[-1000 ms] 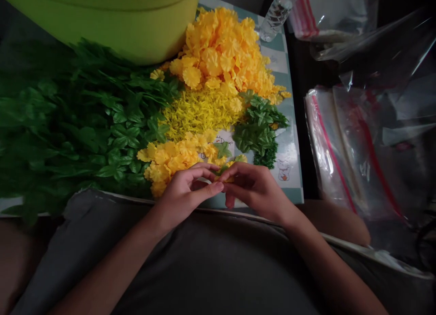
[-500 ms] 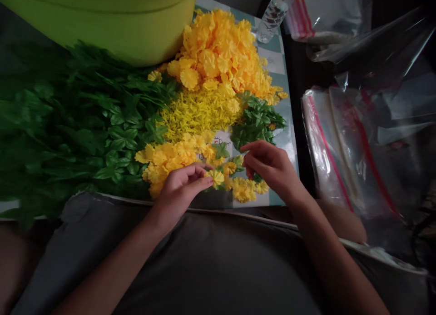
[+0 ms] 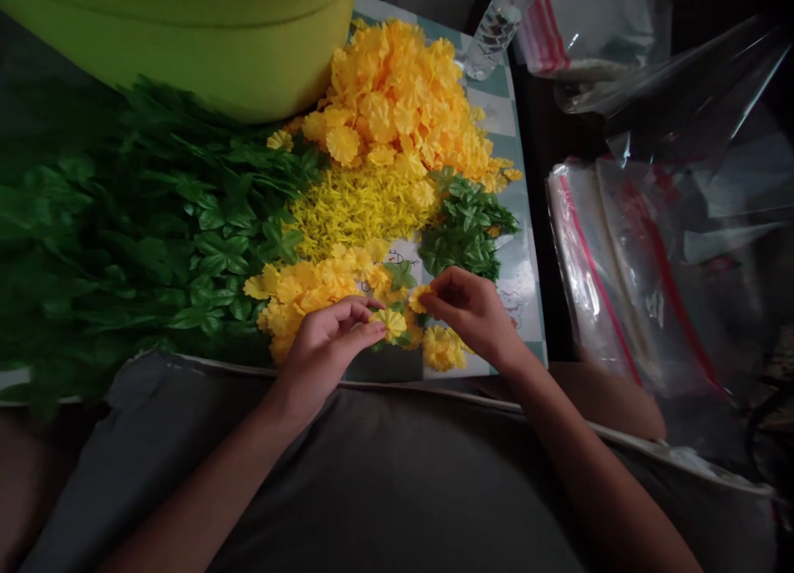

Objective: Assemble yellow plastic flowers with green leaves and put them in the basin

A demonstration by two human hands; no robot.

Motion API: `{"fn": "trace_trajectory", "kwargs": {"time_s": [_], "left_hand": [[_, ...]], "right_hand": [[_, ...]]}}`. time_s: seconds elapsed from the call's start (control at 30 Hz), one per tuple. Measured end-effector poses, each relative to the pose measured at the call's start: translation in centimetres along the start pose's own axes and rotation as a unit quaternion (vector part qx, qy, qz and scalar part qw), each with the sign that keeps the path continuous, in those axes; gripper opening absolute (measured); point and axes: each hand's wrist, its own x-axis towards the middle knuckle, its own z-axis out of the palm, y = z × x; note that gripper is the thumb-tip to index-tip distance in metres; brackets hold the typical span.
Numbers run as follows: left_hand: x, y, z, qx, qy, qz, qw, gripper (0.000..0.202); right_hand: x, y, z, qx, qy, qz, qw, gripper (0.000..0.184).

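Note:
My left hand (image 3: pixel 327 350) pinches a yellow artificial flower (image 3: pixel 390 325) at its fingertips, with small green leaves showing under it. My right hand (image 3: pixel 470 312) holds a small orange-yellow flower (image 3: pixel 419 298) between thumb and finger, a little to the right of that bloom. Loose yellow fabric flowers (image 3: pixel 298 292) lie just beyond my left hand. A big heap of orange-yellow flowers (image 3: pixel 397 102) rises farther back, with fine yellow strands (image 3: pixel 358 213) in front of it. A cluster of small green leaves (image 3: pixel 462 230) lies beyond my right hand.
A large pile of artificial green leaves (image 3: pixel 155 234) fills the left side, on a teal-and-white checked mat (image 3: pixel 518 300). A lime-green rounded object (image 3: pixel 174 35) stands behind it. A water bottle (image 3: pixel 496 31) and clear plastic bags with red strips (image 3: pixel 638 267) lie to the right.
My right hand has moved left toward my left hand and now pinches a small flower. My left hand stays nearly still, and the head view has shifted slightly.

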Motion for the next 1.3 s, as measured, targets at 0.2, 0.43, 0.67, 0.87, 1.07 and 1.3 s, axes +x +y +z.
{"fn": "trace_trajectory", "kwargs": {"time_s": [0.2,0.43,0.67,0.87,1.07,1.3], "left_hand": [[-0.1,0.4,0.2,-0.001,0.005,-0.010,1.000,0.016],[-0.1,0.3,0.1,-0.012,-0.004,-0.009,1.000,0.014],[-0.3,0.5,0.4,0.004,-0.042,0.038,0.998,0.015],[-0.2,0.5,0.5,0.012,-0.031,0.052,0.998,0.016],[-0.4,0.6,0.5,0.029,-0.049,0.083,0.995,0.014],[-1.1,0.5,0.4,0.099,-0.081,0.187,0.974,0.013]], "right_hand": [[-0.5,-1.0,0.0,0.193,-0.044,0.046,0.979,0.019],[-0.8,-1.2,0.0,0.299,-0.126,0.102,0.941,0.020],[-0.7,-1.1,0.8,0.432,-0.169,0.206,0.862,0.018],[-0.5,-0.6,1.1,0.464,-0.170,0.214,0.842,0.019],[-0.9,-0.9,1.5,0.338,-0.061,0.120,0.931,0.015],[-0.8,-0.7,1.6,0.282,0.002,0.087,0.955,0.014]]}}
